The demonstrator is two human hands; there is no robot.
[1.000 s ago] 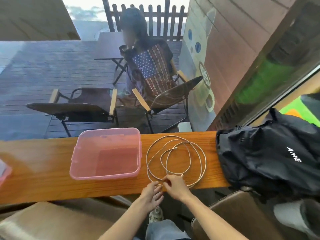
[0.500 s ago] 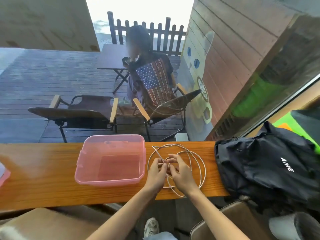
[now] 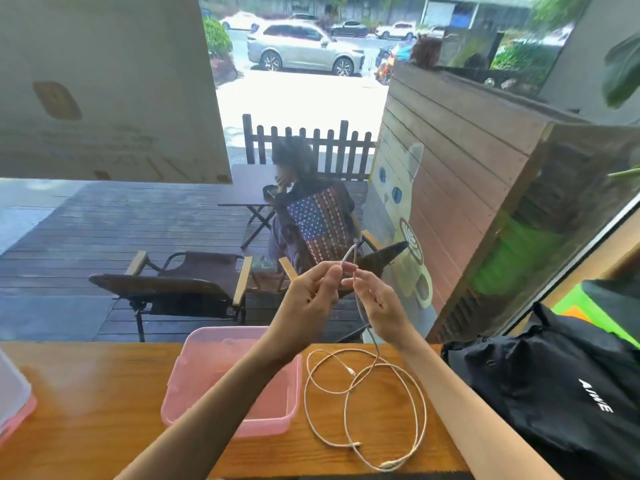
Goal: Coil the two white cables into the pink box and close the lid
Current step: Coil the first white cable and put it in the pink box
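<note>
Pink box (image 3: 221,403) (white cable (image 3: 367,407))

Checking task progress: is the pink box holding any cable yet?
No, the pink box looks empty: both white cables lie looped on the counter beside it, one lifted between the left hand and right hand.

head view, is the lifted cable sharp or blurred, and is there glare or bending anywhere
Head view: the lifted cable loop pinched between left hand and right hand is softly motion-blurred; the cables on the table read sharper. The street outside is blown out white. Wide-angle distortion bows the wooden table edge and the frame's sides.
</note>
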